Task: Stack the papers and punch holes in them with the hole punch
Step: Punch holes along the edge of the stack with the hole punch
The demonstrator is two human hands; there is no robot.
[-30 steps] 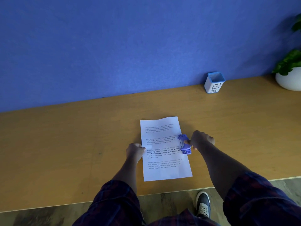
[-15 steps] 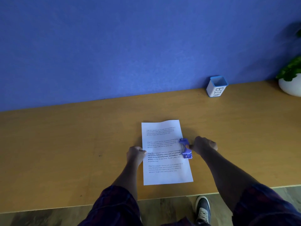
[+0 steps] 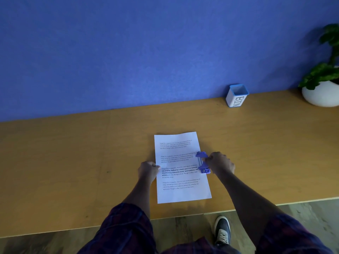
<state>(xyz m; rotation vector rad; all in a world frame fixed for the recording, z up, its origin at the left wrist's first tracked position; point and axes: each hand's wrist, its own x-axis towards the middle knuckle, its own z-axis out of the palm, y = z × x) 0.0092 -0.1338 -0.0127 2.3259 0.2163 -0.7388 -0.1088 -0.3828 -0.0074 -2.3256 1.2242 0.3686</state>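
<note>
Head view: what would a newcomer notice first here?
The white printed papers lie mid-table on the wooden table. The right hand holds a purple hole punch at their right edge, while the left hand grips the left edge. A small white cup marked BIN stands by the blue wall.

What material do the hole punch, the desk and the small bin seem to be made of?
Hole punch: probably plastic, purple and slightly glossy, with small metal-looking rivets at its ends. Desk: wood or wood-look laminate, matt yellow-brown with faint grain. Bin: smooth white body with a blue rim, possibly plastic or ceramic; the picture leaves it open.
</note>
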